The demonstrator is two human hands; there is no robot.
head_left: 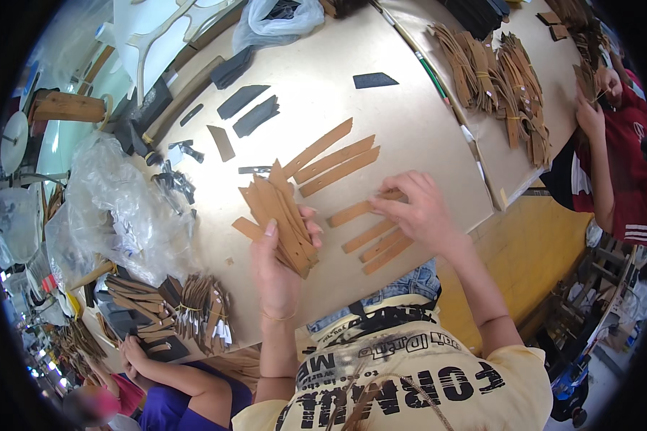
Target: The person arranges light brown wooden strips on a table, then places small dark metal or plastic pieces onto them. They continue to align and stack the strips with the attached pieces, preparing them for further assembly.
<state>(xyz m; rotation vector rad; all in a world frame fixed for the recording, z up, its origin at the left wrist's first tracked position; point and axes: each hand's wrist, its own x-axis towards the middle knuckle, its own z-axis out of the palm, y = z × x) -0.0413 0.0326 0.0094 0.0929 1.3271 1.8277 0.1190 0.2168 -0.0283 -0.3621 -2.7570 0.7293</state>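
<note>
Fingers of the left hand [268, 269] clasp a fanned sheaf of brown strips [280, 219], the thumb lying across the near part and the other fingers curled round the right side. The right hand [423, 210] pinches a single brown strip [349, 214] between thumb and fingers, its left end projecting over the worktop [410, 118]; whether it is lifted or touching the surface cannot be told. Just nearer lie three loose strips [370, 235], roughly parallel (some bear a small hole or dark mark). Beyond the sheaf, three further strips [334, 159] spread toward the far right.

Farther out, dark slant-ended pieces [243, 101] lie at the far left and another dark piece [375, 80] at the far centre. A clear plastic bag [133, 215] slumps at the left edge. Banded bundles [510, 68] occupy the far right; others, the tagged bundles [205, 305], sit near left, their white tags too small to read.

The wearer's pale yellow shirt [446, 363] carries bold black capitals and smaller printed lines. At right, a co-worker's dark red top [629, 169] shows a small, illegible emblem; near left rests a neighbour's hand [132, 356].
</note>
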